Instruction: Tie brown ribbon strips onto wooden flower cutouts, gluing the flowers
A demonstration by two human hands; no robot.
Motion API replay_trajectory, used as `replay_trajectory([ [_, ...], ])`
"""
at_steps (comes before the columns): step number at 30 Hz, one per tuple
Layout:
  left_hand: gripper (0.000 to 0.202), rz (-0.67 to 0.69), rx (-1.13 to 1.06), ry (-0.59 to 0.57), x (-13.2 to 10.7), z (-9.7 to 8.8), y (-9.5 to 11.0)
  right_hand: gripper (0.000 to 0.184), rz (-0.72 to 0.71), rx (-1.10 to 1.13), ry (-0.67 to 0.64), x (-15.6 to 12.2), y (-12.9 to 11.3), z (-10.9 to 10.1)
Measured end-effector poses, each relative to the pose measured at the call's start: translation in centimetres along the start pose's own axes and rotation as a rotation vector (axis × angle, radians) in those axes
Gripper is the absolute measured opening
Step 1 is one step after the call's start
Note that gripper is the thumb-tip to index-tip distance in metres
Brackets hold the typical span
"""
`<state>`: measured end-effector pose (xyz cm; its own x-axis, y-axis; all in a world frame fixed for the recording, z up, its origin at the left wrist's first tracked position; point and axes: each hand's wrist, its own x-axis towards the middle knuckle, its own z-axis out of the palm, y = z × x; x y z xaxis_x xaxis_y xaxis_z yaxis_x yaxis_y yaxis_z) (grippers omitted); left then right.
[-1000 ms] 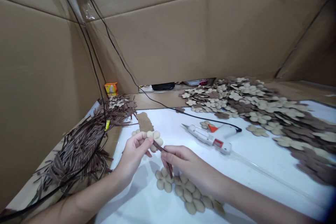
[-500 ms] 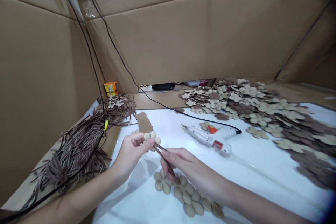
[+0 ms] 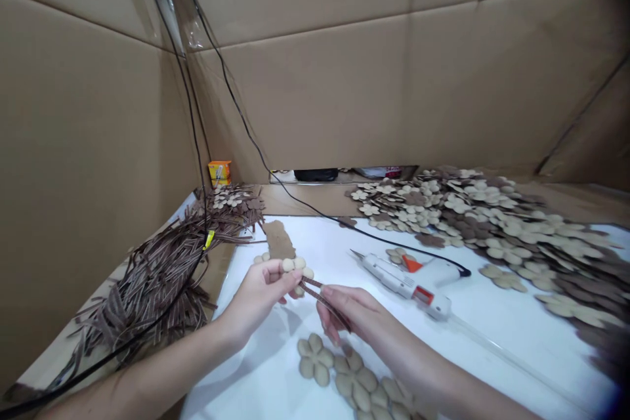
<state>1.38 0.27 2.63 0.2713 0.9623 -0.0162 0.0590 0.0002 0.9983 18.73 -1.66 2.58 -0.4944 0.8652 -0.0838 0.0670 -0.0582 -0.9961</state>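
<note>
Flowers (image 3: 472, 216) are lying in a broad heap behind the glue gun (image 3: 398, 275), and brown strips (image 3: 147, 282) are lying in a thick tangle well to its left, so most of the pieces are remaining loose. A few more flowers (image 3: 315, 359) are sitting on the white board (image 3: 256, 380) in front of the glue gun, though the frame is cutting off the lowest ones.

Just left of the glue gun, the left hand (image 3: 256, 302) is pinching one flower (image 3: 295, 267) firmly between thumb and bent fingers, holding it up off the board and nearly edge-on. The right hand (image 3: 352, 315) is closing in a narrow pinch on a strip (image 3: 325, 302), and the strip is running up to the flower's edge beside the left thumb. Whether the strip is fixed there, I cannot tell. Neither hand is touching the glue gun, though the right hand is lying nearest to it.

Compared with the earlier frame, the strip is slanting less steeply, the right hand is sitting farther right, and the whole scene is appearing lower in the view.
</note>
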Motion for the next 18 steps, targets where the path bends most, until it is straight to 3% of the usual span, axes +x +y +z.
replay_trajectory([
  [4,0.029,0.007,-0.060,-0.052,0.2,-0.3,0.0,0.054,0.071,0.027,-0.042,0.7,0.4,-0.4],
  [8,0.027,0.087,-0.038,-0.046,0.5,-1.0,-0.3,0.066,0.151,-0.351,-0.057,-0.8,-2.4,-2.1],
  [11,0.029,0.108,0.040,0.054,1.8,-2.4,-0.1,0.054,0.077,-0.772,0.127,-3.0,-5.7,-4.3],
  [13,0.032,0.066,0.076,0.148,3.6,-4.0,0.4,0.057,0.117,-0.949,0.250,-4.2,-7.5,-5.7],
  [18,0.042,-0.027,0.131,0.418,9.7,-9.4,1.9,0.051,0.042,-0.941,0.244,-5.2,-8.8,-6.8],
])
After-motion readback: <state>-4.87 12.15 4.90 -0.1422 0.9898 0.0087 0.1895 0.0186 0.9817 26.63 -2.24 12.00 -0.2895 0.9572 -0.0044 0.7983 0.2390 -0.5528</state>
